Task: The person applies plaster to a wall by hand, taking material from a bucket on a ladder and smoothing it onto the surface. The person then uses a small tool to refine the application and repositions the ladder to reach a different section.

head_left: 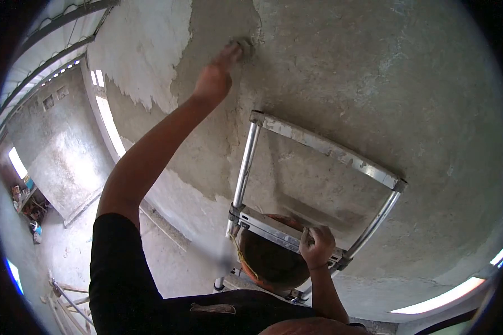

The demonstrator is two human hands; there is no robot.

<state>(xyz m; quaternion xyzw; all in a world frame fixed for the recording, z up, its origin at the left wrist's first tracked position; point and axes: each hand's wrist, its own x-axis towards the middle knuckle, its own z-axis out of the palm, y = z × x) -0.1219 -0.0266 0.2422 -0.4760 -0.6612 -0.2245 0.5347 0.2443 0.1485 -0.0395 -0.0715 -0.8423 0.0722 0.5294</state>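
My left hand reaches up to the plastered wall. Its closed fingers, blurred by motion, press a small grey thing against the darker, wet-looking plaster; its kind cannot be made out. Low at the right, my right hand is closed at the step of the metal ladder, with a greyish lump at its fingers that I cannot identify. Partly behind that step is an orange-rimmed bucket, dark inside, just left of my right hand.
The ladder leans close to the wall in front of me. A pale unplastered area borders the wet plaster. Down on the left are the floor, some poles and a cluttered shelf. A roof beam crosses the upper left.
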